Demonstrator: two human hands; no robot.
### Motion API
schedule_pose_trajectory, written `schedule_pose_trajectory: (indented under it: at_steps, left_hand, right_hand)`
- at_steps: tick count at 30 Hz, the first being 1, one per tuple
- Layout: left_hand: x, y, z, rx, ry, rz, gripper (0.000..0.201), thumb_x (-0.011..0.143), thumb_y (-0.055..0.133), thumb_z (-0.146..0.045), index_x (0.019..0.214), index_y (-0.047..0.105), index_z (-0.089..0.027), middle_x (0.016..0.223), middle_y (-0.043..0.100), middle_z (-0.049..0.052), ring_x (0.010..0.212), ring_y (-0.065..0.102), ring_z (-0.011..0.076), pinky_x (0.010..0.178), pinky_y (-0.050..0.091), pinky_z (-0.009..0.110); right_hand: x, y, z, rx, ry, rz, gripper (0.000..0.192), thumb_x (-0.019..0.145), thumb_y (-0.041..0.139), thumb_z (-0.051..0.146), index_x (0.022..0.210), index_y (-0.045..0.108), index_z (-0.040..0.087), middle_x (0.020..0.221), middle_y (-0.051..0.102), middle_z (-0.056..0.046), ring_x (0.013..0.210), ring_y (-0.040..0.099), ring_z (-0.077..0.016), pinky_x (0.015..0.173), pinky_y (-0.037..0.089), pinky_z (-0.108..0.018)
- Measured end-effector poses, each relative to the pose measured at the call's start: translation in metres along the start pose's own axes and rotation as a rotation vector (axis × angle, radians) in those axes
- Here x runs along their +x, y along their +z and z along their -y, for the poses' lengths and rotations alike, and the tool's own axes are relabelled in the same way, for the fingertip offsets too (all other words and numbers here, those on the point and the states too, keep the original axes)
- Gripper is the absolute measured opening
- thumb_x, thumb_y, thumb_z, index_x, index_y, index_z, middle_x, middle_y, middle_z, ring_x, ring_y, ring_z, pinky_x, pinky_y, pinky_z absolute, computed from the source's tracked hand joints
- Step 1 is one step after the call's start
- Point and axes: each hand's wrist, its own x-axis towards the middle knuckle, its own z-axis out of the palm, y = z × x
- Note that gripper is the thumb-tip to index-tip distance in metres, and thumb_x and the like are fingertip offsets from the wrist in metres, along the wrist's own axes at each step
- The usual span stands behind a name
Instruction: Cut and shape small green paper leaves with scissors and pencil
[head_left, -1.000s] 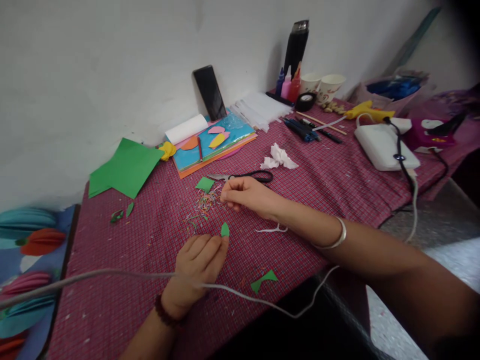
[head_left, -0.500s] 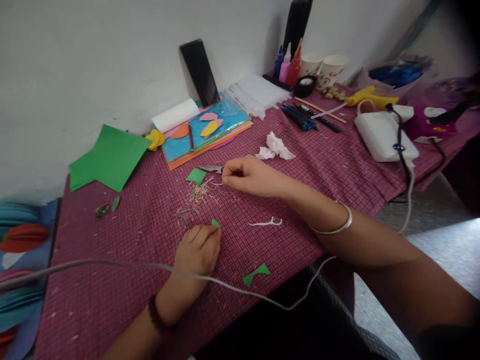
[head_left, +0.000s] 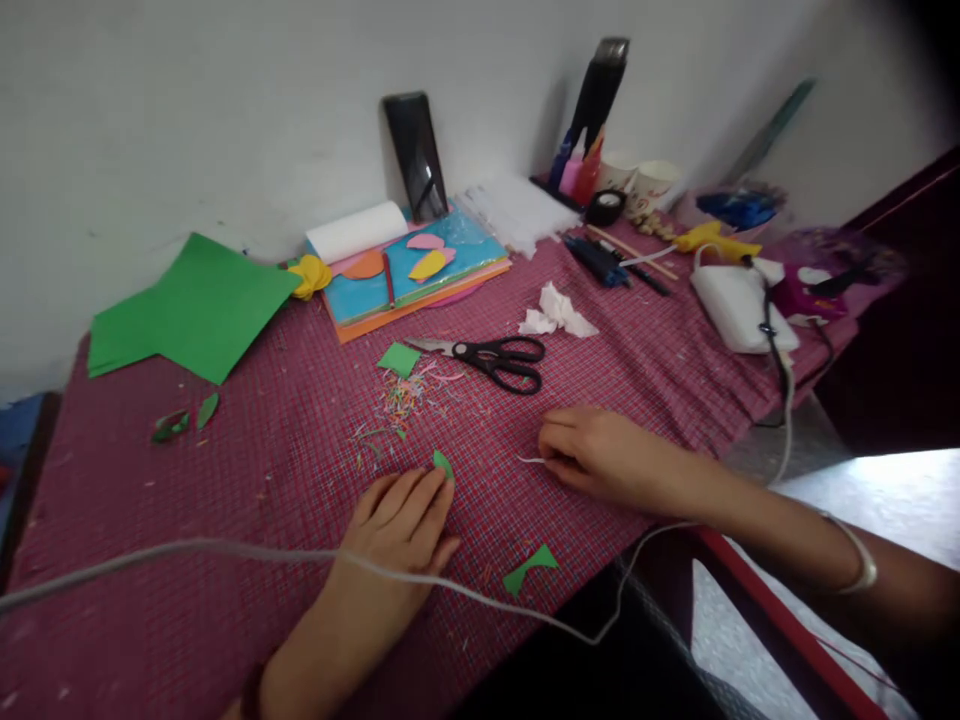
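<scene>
While the left hand (head_left: 397, 540) lay on the near side of the black-handled kitchen scissors (head_left: 465, 351), somewhat to their left, its fingers covered the lower end of a small green paper leaf (head_left: 442, 462). The thumb stood apart from them, and whether they gripped the leaf or merely pressed it to the tabletop (head_left: 262, 480), I could not tell. The right hand (head_left: 592, 450), nearer the person than the scissors and to their right, had its fingers curled shut around the white floss pick (head_left: 529, 460); only the thin tail showed, pointing left.

Handling both pieces well seemed to call for a light, steady left fingertip near the leaf's end, so that the paper would not crease, and a firm pinch on the pick's broader part, leaving the slim tail exposed for control. The loose paper shreds (head_left: 403, 398), lying left of the scissors and slightly nearer, were best kept away from both.

Half a second earlier, the right hand had covered the scissors' handles and the pick had lain untouched; now those handles were in full view. More of the leaf showed, and the left thumb had come out to the side.
</scene>
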Motion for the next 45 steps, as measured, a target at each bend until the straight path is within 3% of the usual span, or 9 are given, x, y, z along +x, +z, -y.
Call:
schedule_pose_trajectory:
  at_steps: [14,18,25,32,35,39,40,42,45]
  left_hand:
    - [0.001,0.005,0.007,0.044,0.086,-0.132,0.031,0.090,0.045,-0.029,0.109,0.063,-0.012,0.106,0.070,0.011,0.094,0.064,0.0255,0.083,0.050,0.042]
    - [0.002,0.003,0.008,-0.037,0.059,-0.102,0.029,0.089,0.049,-0.030,0.109,0.062,-0.014,0.107,0.070,0.010,0.095,0.064,0.0254,0.082,0.053,0.043]
    - [0.001,0.001,0.014,-0.182,-0.002,0.009,0.042,0.079,0.065,-0.031,0.118,0.057,-0.017,0.115,0.066,0.010,0.103,0.060,0.0269,0.088,0.052,0.046]
    - [0.002,0.002,0.013,-0.246,-0.036,0.051,0.045,0.077,0.068,-0.037,0.116,0.059,-0.015,0.113,0.067,0.010,0.102,0.060,0.0266,0.089,0.051,0.046]
    - [0.001,0.002,0.011,-0.202,-0.028,0.079,0.044,0.081,0.064,-0.036,0.119,0.057,-0.014,0.117,0.065,0.010,0.107,0.058,0.0261,0.095,0.047,0.046]
    - [-0.003,0.003,0.007,-0.146,-0.003,0.078,0.043,0.086,0.057,-0.035,0.122,0.054,-0.012,0.121,0.063,0.011,0.111,0.056,0.0255,0.099,0.043,0.046]
    - [-0.003,0.004,0.006,-0.137,0.000,0.071,0.043,0.086,0.056,-0.035,0.122,0.054,-0.011,0.121,0.063,0.011,0.112,0.056,0.0256,0.099,0.042,0.046]
    - [-0.004,0.003,0.004,-0.127,0.003,0.055,0.042,0.087,0.055,-0.034,0.121,0.054,-0.010,0.120,0.063,0.012,0.111,0.056,0.0260,0.099,0.042,0.046]
    - [-0.002,0.000,0.003,-0.132,-0.012,0.044,0.040,0.087,0.055,-0.033,0.120,0.054,-0.010,0.119,0.064,0.012,0.110,0.056,0.0262,0.097,0.044,0.046]
  right_hand:
    - [0.025,-0.033,-0.019,-0.111,0.152,-0.195,0.015,0.087,0.047,0.020,0.083,0.061,0.017,0.083,0.065,-0.006,0.073,0.056,-0.0151,0.066,0.036,-0.025]
    - [0.079,-0.045,-0.020,-0.178,0.107,-0.214,0.016,0.087,0.046,0.021,0.087,0.062,0.016,0.083,0.067,-0.006,0.070,0.056,-0.0153,0.062,0.033,-0.027]
    - [0.226,-0.057,-0.022,-0.494,-0.052,-0.363,0.030,0.090,0.038,0.010,0.113,0.058,0.011,0.101,0.063,-0.016,0.080,0.055,-0.0201,0.067,0.032,-0.032]
    - [0.300,-0.056,-0.025,-0.532,-0.207,-0.205,0.013,0.084,0.052,0.006,0.085,0.064,0.012,0.084,0.064,-0.005,0.089,0.054,-0.0175,0.084,0.032,-0.035]
    - [0.298,-0.069,-0.024,-0.452,-0.234,-0.211,0.009,0.081,0.054,0.008,0.085,0.061,0.013,0.076,0.062,-0.003,0.085,0.057,-0.0192,0.084,0.034,-0.037]
    - [0.246,-0.079,-0.002,0.227,-0.098,-0.623,0.013,0.086,0.046,0.016,0.095,0.055,0.012,0.084,0.062,-0.007,0.078,0.059,-0.0182,0.068,0.042,-0.029]
    - [0.224,-0.075,0.006,0.307,-0.087,-0.624,0.018,0.090,0.037,0.019,0.097,0.053,0.013,0.082,0.062,-0.007,0.070,0.060,-0.0160,0.061,0.043,-0.027]
    - [0.173,-0.057,0.022,0.684,-0.080,-0.471,0.031,0.096,0.024,0.029,0.101,0.051,0.013,0.081,0.064,-0.007,0.059,0.059,-0.0136,0.050,0.044,-0.025]
    - [0.104,-0.016,0.034,1.290,0.039,-0.210,0.015,0.088,0.050,0.031,0.087,0.051,0.017,0.073,0.061,-0.001,0.058,0.059,-0.0113,0.052,0.047,-0.024]
